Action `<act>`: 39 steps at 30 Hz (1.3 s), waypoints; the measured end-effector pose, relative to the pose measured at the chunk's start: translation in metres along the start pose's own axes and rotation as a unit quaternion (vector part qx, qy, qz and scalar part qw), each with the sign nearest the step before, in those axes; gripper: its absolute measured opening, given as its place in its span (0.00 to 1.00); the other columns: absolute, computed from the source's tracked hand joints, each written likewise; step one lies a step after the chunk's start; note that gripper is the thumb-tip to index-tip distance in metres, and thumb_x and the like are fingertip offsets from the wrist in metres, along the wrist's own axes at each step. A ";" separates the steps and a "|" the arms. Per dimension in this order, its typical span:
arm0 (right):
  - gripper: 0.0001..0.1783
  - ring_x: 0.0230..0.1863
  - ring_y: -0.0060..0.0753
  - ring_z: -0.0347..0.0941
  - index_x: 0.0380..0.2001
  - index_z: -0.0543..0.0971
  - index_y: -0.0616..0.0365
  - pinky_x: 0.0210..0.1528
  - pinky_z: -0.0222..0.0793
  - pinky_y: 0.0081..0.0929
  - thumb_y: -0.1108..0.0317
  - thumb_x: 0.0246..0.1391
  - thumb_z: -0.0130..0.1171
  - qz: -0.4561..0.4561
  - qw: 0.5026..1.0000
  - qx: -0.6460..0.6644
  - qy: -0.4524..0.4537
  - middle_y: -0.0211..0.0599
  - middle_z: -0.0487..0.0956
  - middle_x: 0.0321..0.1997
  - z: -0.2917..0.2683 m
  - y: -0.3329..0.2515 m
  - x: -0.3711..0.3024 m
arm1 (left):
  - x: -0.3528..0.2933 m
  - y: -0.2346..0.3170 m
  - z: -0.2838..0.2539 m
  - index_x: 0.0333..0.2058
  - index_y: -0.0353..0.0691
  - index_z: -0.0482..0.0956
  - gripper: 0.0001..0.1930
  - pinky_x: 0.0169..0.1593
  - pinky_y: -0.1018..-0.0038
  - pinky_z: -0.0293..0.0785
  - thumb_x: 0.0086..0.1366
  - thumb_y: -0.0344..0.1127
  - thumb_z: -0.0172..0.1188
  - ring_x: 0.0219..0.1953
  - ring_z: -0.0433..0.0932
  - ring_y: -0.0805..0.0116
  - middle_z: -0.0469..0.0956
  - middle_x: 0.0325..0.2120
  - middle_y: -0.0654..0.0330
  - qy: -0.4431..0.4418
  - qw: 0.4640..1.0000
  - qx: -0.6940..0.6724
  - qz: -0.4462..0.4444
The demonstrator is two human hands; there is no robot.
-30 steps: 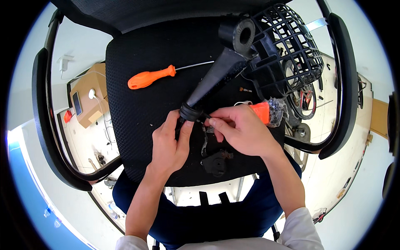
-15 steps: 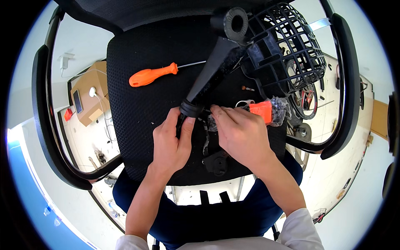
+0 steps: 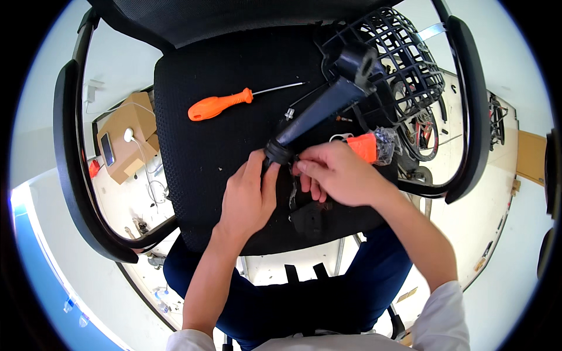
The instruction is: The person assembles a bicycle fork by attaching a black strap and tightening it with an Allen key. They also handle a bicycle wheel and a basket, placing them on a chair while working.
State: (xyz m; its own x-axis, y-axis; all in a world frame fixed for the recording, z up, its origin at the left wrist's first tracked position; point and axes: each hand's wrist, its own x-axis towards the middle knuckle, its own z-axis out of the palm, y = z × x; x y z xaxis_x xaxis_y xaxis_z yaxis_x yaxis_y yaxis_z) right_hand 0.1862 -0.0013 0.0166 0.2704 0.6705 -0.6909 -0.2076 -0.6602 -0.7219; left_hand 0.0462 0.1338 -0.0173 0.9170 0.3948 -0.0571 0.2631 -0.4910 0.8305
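Observation:
My left hand [image 3: 249, 196] is closed round the near end of a black tubular part [image 3: 319, 111], which slants up to the right. That part has a hollow round end at the far side and a ribbed black collar [image 3: 278, 153] just above my left fingers. My right hand [image 3: 339, 172] pinches at the collar's right side, thumb against forefinger, with the other fingers curled below. What sits in that pinch is too small to make out. Beyond my right hand lies a clear plastic packet [image 3: 384, 146] with an orange label. A dark bracket-like piece [image 3: 310, 219] rests below it.
An orange-handled screwdriver [image 3: 219, 105] lies on the black chair seat [image 3: 187, 158]. A black grid basket [image 3: 404, 52] stands at the far right, with a small bolt [image 3: 344, 119] near it. Armrests [image 3: 67, 152] flank the seat. On the floor at left is a cardboard box [image 3: 126, 164].
The tubular part's far end has swung right and nearer. My right hand has turned, its lower fingers now showing beneath. A small silver-ended piece has come into sight beside the tube.

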 end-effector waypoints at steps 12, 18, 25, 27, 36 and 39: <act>0.12 0.16 0.19 0.63 0.29 0.79 0.69 0.21 0.58 0.21 0.70 0.61 0.55 -0.102 0.993 -0.031 0.054 0.31 0.72 0.17 0.000 0.009 0.015 | 0.009 -0.003 -0.006 0.36 0.32 0.68 0.06 0.24 0.61 0.68 0.68 0.29 0.53 0.22 0.77 0.44 0.75 0.21 0.44 -0.030 0.998 -0.043 -0.028; 0.08 0.22 0.32 0.75 0.32 0.79 0.72 0.26 0.68 0.32 0.76 0.55 0.54 -0.229 0.908 -0.321 0.139 0.43 0.76 0.20 0.009 -0.006 0.005 | 0.009 -0.008 -0.004 0.36 0.32 0.70 0.06 0.22 0.67 0.65 0.69 0.30 0.52 0.17 0.74 0.54 0.71 0.16 0.49 -0.005 0.998 -0.055 -0.037; 0.18 0.31 0.38 0.79 0.39 0.77 0.69 0.31 0.77 0.27 0.75 0.40 0.59 -0.297 0.720 -0.568 0.266 0.42 0.75 0.29 0.029 0.012 0.006 | 0.012 -0.007 -0.006 0.34 0.31 0.69 0.07 0.21 0.65 0.65 0.69 0.30 0.53 0.18 0.75 0.48 0.72 0.16 0.45 0.006 0.995 -0.080 -0.055; 0.18 0.32 0.33 0.79 0.38 0.77 0.69 0.31 0.77 0.25 0.74 0.39 0.60 -0.313 0.706 -0.567 0.286 0.39 0.74 0.28 0.029 0.014 0.007 | 0.014 -0.006 -0.008 0.34 0.31 0.69 0.07 0.21 0.65 0.65 0.69 0.30 0.53 0.18 0.75 0.47 0.72 0.16 0.45 0.005 0.995 -0.080 -0.055; 0.08 0.18 0.30 0.71 0.35 0.76 0.70 0.20 0.64 0.26 0.76 0.52 0.56 -0.200 0.945 -0.215 0.141 0.37 0.73 0.22 0.011 -0.001 0.014 | 0.009 -0.007 -0.002 0.35 0.32 0.68 0.06 0.23 0.62 0.67 0.69 0.30 0.52 0.21 0.76 0.45 0.74 0.19 0.45 0.004 0.998 -0.048 -0.041; 0.09 0.13 0.18 0.59 0.33 0.76 0.70 0.13 0.50 0.21 0.72 0.60 0.54 0.085 0.973 0.213 -0.026 0.29 0.69 0.19 -0.007 -0.009 0.014 | 0.007 -0.005 -0.001 0.36 0.33 0.68 0.06 0.24 0.61 0.67 0.69 0.30 0.52 0.21 0.77 0.45 0.74 0.19 0.45 0.000 0.999 -0.034 -0.039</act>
State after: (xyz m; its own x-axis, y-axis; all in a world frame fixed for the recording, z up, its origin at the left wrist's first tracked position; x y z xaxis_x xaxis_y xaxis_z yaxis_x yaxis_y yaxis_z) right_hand 0.1980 0.0112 0.0135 0.1522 0.5872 -0.7950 -0.6196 -0.5700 -0.5396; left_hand 0.0512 0.1402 -0.0210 0.8942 0.4304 -0.1234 0.3132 -0.4044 0.8593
